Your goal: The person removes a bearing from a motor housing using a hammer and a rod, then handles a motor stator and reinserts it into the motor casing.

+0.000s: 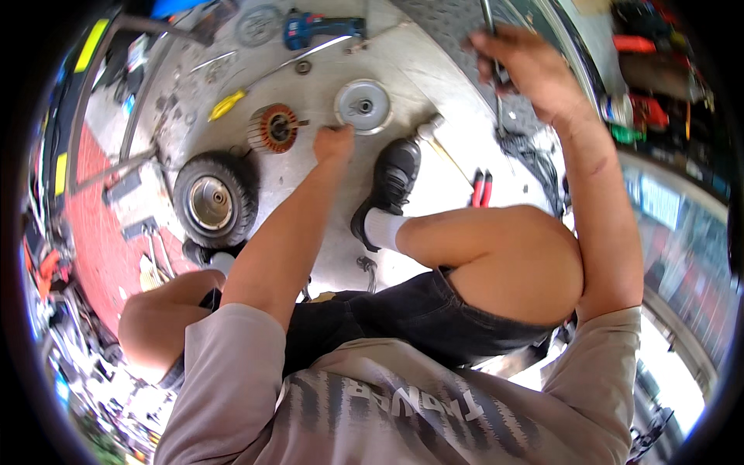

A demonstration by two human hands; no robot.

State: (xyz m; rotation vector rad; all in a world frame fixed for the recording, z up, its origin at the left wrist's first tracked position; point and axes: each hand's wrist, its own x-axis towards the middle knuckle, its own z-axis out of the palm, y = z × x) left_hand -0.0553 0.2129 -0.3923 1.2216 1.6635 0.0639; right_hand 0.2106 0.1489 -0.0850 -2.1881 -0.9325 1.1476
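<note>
My left hand [333, 145] is closed at the lower left rim of a round silver motor cover [375, 108] with a bearing in its middle; its fingertips are partly hidden. Left of that hand, a motor stator [277, 129] with copper windings sits on the floor. Beside it a small wheel with a black tyre [238, 182] shows its metal hub. My right hand [523, 68] is raised to the upper right, its fingers curled round a thin metal rod [487, 12]. Blur hides what kind of tool the rod is.
A hammer [446, 151] and red-handled pliers [482, 188] lie right of my shoe [396, 174]. Farther off are a yellow-handled screwdriver [229, 105], a blue power tool [322, 29] and a small ring [303, 67]. Dark cables [535, 159] lie beside the glass cabinet [674, 209] on the right.
</note>
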